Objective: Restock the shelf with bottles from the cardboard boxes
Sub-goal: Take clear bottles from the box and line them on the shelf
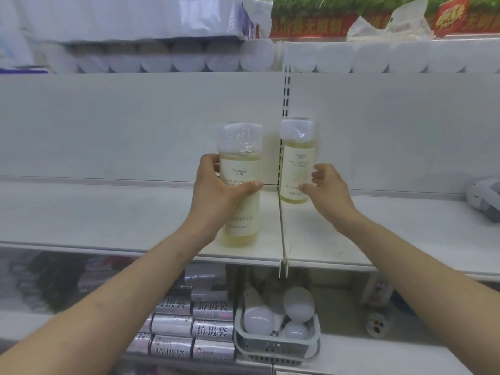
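White metal shop shelf [108, 212] holds both bottles. Nearest the front edge, a clear plastic bottle of pale yellow liquid [240, 185] stands upright, long axis vertical, with the left hand [219, 188] grip clamped round its middle. The second matching bottle [297, 161] stands farther back to the right. The right hand [327, 190] is just beside it, fingers loose and apart.

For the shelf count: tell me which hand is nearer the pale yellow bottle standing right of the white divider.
Right. The right hand sits at the lower right edge of the pale yellow bottle; the left hand is across the white divider, gripping a second yellow bottle.
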